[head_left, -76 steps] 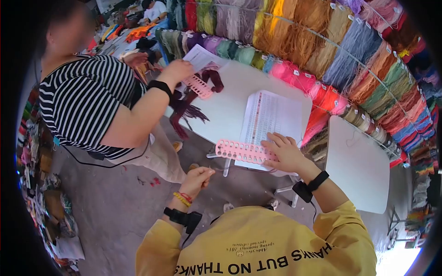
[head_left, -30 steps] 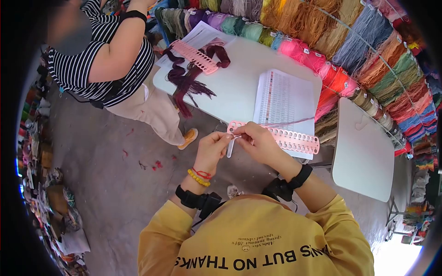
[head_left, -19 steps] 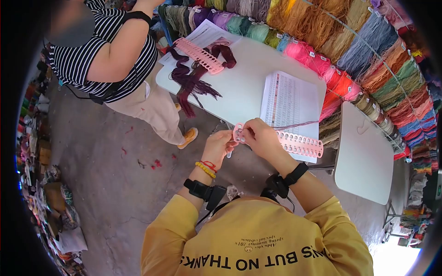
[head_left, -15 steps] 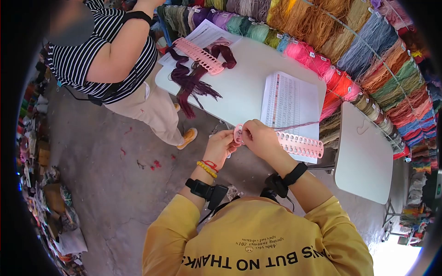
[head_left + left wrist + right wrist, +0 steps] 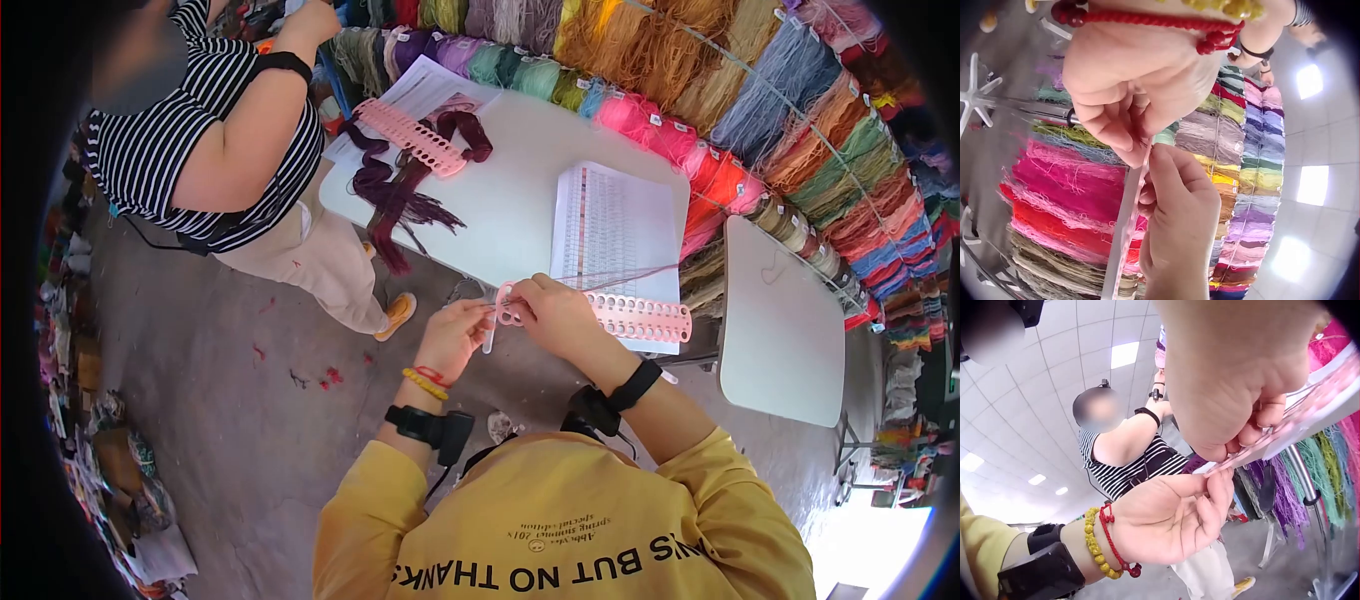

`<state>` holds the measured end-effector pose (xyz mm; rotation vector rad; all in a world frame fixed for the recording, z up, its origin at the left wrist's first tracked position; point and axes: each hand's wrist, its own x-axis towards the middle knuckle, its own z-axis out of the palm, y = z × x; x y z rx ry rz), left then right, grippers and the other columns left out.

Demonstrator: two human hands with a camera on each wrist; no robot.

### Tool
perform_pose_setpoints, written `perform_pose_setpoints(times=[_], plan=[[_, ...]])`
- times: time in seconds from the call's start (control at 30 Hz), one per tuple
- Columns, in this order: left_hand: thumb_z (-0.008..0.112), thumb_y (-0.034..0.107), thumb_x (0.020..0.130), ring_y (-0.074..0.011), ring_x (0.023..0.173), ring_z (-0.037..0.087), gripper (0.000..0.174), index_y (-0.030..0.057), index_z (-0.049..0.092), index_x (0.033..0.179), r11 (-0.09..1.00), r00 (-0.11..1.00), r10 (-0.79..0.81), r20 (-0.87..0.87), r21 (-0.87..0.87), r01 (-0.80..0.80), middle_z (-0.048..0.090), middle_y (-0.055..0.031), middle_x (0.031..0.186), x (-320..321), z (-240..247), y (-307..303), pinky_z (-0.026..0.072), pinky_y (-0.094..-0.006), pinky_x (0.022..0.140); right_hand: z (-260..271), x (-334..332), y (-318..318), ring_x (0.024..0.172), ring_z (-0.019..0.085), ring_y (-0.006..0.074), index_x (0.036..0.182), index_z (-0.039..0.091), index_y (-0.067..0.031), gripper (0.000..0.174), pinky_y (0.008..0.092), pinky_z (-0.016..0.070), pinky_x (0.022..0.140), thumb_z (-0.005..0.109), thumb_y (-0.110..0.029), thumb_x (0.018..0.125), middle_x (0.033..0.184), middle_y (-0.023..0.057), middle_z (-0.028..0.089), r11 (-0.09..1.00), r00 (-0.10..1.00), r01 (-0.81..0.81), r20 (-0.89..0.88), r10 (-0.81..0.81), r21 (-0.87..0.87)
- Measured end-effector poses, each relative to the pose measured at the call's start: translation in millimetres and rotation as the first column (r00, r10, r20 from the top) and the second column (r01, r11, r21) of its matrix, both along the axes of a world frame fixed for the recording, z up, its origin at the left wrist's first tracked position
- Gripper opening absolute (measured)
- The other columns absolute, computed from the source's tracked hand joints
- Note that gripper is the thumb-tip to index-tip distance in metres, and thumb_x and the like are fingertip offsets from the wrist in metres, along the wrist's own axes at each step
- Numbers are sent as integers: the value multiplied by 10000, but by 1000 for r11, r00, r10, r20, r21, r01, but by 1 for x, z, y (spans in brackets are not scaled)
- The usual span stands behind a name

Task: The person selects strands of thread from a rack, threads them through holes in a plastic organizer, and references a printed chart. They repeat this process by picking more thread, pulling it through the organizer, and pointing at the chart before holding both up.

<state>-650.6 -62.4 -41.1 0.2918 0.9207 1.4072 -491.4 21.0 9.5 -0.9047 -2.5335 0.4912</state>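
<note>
A long pink thread card (image 5: 642,317) with two rows of holes lies over the table's front edge, partly on printed sheets. Its left end sticks out between my hands. My right hand (image 5: 556,318) is over that end, thumb and fingertips pinching mauve thread (image 5: 630,274), whose strands trail right across the paper. My left hand (image 5: 455,338) has its thumb and forefinger pinched together just beyond the card's tip, apparently on the thread's end. In the left wrist view the card (image 5: 1130,215) shows edge-on, both hands' fingertips meeting at its top. Fingers hide the end hole.
A printed chart (image 5: 610,220) lies on the white table (image 5: 520,150). Another pink card (image 5: 410,137) with dark burgundy yarn (image 5: 395,200) is at the table's far left. A person in a striped top (image 5: 215,150) stands left. Yarn racks (image 5: 690,90) line the back; another table (image 5: 785,320) stands right.
My right hand has gone from resting on the card to pinching thread at its left end. My left hand has come up to meet it. The other person's pink card now lies on the table.
</note>
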Motion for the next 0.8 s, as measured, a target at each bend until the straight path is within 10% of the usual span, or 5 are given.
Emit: perform_pose_setpoints(times=[0.2,0.37,0.47,0.63,0.8], plan=[[464,74,883,-112,574,475,204,19,565,1052,942,921,-210,328,321,101,530,-17,690,-14,40,-6,399,-220,583,-5,9,3,682,584,216,887,574,-58,109,325,484,594,582,-128,805,795,75,546,980,994,-15,-111,-7,-198],[506,89,862,-63,548,482,203,-15,580,1020,930,780,-336,-528,-56,362,558,-8,670,16,44,13,381,-194,494,-19,17,8,655,513,70,924,565,-25,143,229,441,576,617,-89,807,791,23,533,641,868,-218,-446,-217,-736],[513,110,859,-70,573,495,183,-17,585,969,983,689,-122,-714,11,186,567,-26,710,5,13,9,400,-199,527,-8,22,3,720,567,240,956,565,-43,254,337,474,670,646,-118,727,918,113,563,886,942,-37,-312,-123,-462],[512,105,828,-132,702,500,112,24,580,865,974,967,207,151,62,-218,561,-75,790,-57,22,-33,403,-223,627,-6,23,4,950,498,298,1078,517,-79,452,403,413,819,641,-127,646,1030,109,530,994,969,-74,-242,53,-78],[471,110,842,-160,741,520,123,25,533,779,790,833,486,266,273,-548,572,-88,836,-165,24,-95,437,-276,683,-6,22,3,973,481,305,1105,512,-90,493,408,383,853,647,-177,639,1056,107,524,997,989,-71,-131,71,9]])
